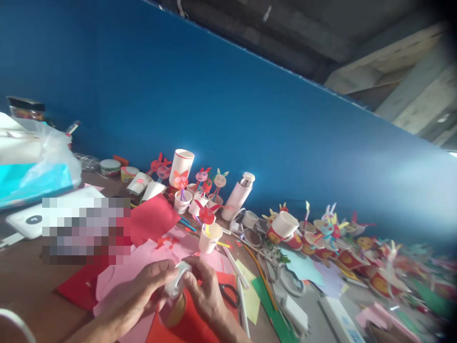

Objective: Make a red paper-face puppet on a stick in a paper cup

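Observation:
Both my hands meet low in the picture over red and pink paper sheets (143,259). My left hand (143,288) and my right hand (203,288) are closed together on a small roll of clear tape (177,281), fingers pinching its rim. Just below the hands sits a brownish round object (173,312), partly hidden. A white paper cup (210,237) with a red paper figure on a stick stands right behind the hands. Black-handled scissors (229,294) lie to the right of my right hand.
Several paper cups with rabbit-like paper figures (200,188) line the blue wall. A white thermos (237,195), a tall cup stack (181,166), straws, green and yellow paper (250,295), a power bank (30,221) and a plastic bag (35,162) crowd the table.

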{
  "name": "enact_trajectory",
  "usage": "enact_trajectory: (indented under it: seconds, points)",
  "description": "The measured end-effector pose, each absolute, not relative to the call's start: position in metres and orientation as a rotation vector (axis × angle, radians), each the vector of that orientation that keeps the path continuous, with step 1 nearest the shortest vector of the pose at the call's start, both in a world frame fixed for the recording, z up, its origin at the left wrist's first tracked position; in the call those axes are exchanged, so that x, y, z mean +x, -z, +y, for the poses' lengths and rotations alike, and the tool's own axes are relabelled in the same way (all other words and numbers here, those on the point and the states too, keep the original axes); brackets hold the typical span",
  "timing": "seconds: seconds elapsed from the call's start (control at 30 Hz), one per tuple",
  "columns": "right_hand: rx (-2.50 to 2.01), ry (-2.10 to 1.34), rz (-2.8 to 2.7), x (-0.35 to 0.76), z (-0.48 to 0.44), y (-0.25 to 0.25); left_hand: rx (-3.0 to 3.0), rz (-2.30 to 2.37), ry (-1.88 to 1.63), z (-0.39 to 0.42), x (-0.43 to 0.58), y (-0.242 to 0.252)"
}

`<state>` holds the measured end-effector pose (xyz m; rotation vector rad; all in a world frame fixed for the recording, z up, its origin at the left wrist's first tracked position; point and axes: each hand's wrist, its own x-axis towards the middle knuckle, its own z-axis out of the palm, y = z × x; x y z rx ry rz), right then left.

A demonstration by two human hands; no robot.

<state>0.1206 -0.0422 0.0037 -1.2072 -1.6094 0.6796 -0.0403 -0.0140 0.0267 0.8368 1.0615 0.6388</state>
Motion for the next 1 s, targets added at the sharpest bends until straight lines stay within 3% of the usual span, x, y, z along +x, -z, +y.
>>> enact_trajectory:
  seconds: [0.23,0.7,1.0]
  points:
    - [-1.255,-0.704,-1.878,0.128,-0.028,-0.030,0.840,1.128,-0.638,-0.008,-0.042,-0.026]
    - [-1.263,-0.860,-1.728,0.133,-0.032,-0.025,0.819,0.993,-0.522,-0.001,-0.043,-0.002]
    - [-1.170,-0.849,-1.817,0.135,-0.031,-0.022,0.717,1.098,-0.601,-0.009,-0.045,-0.016]
